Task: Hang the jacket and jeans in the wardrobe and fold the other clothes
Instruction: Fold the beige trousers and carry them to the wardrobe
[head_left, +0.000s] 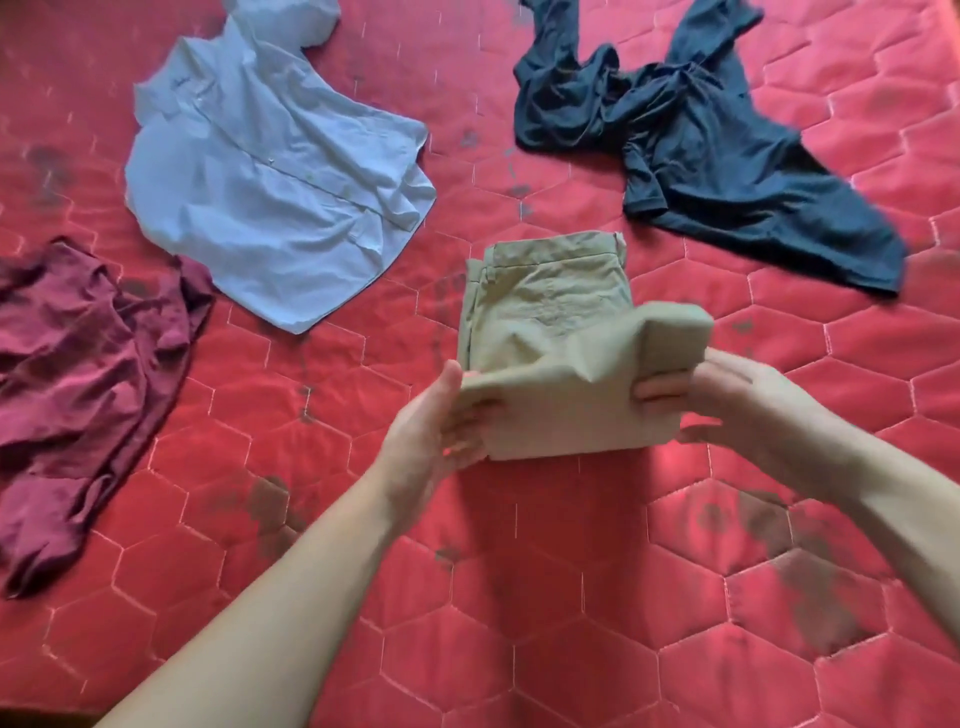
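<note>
**Khaki trousers half folded between my two hands**

My bare forearms reach in from the near edge over the red quilted mattress (519, 597), a glossy surface stitched in pale hexagons and marked with dark smudges. My left hand (431, 431) is clamped on the near left corner of the khaki trousers (550, 332), thumb on top of the cloth and fingers curled underneath. My right hand (727, 400) pinches the near right edge of the same fold, fingertips pressed into the fabric from the side. The trousers are a matte, slightly creased cotton, already folded into a compact rectangular bundle; the near flap is lifted off the mattress between my hands and bulges up at its right corner, while the far part with the waistband lies flat on the mattress just beyond my grip.

Left of the trousers, well apart, lies a maroon garment (78, 374), crumpled and faintly shiny, its shape irregular. Beyond the trousers and to the left, a light blue shirt (270, 171) lies spread and lightly wrinkled, its button placket running diagonally. Beyond the trousers and to the right, a dark navy garment (701, 140) lies twisted and bunched, one long flap trailing toward the right. None of the three touches the trousers.
</note>
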